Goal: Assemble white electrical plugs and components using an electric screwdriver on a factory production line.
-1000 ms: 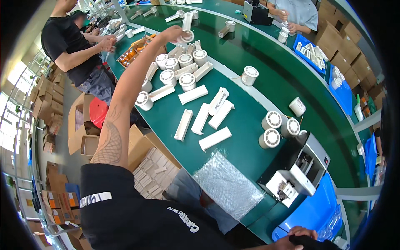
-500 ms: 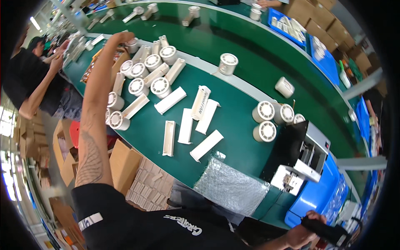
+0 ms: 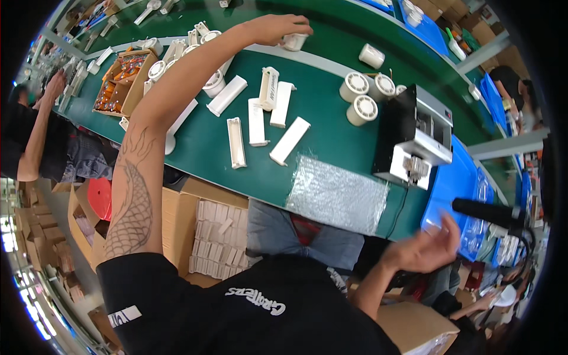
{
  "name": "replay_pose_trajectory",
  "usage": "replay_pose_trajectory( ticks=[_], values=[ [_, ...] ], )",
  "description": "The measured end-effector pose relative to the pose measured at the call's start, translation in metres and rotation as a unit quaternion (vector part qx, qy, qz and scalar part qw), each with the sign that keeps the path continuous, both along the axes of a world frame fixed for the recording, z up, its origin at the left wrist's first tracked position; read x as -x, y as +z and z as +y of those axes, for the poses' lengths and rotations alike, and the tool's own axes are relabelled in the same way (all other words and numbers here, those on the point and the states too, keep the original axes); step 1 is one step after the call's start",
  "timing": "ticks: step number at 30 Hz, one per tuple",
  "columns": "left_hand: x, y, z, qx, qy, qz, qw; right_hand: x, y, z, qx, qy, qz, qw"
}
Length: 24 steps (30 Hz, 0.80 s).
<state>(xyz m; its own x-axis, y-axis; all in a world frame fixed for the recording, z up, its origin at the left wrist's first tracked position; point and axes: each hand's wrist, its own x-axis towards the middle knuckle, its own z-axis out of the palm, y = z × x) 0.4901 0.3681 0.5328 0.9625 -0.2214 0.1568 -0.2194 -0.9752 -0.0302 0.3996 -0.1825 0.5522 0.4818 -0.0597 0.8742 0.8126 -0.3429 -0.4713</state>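
My left hand [image 3: 277,29] reaches across to the far rail and has its fingers curled over a white cylindrical housing [image 3: 294,42]; its thumb side is partly hidden. My right hand [image 3: 423,245], slightly blurred, hovers at the lower right with its fingers apart and nothing in them. Beyond it is a black stick-shaped tool [image 3: 485,210] with a cord, apart from the hand. Several long white trough-shaped parts [image 3: 256,122] lie on the green table [image 3: 204,145]. Behind my left forearm stand more round white housings with vented tops, partly hidden.
A black and silver machine [image 3: 414,136] stands at the right, with three vented housings [image 3: 362,110] beside it. Bubble wrap [image 3: 337,192] lies at the near edge. A divided carton [image 3: 121,83] of orange-coloured parts sits at the left, near a co-worker's arm [image 3: 36,130].
My left hand has swung right from the cluster of housings to the lone one by the rail. My right hand has let go of the black tool and risen. The view has shifted.
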Motion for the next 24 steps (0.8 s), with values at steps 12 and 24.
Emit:
replay_pose_trajectory(
  ticks=[12,24],
  values=[
    [0.105,0.071,-0.128,0.438,0.134,-0.109,0.882,-0.044,-0.033,0.157,0.492,0.351,0.007,0.797],
    [0.201,-0.022,-0.375,0.466,0.261,-0.179,0.826,-0.023,0.037,-0.011,0.407,0.242,0.251,0.844]
  ],
)
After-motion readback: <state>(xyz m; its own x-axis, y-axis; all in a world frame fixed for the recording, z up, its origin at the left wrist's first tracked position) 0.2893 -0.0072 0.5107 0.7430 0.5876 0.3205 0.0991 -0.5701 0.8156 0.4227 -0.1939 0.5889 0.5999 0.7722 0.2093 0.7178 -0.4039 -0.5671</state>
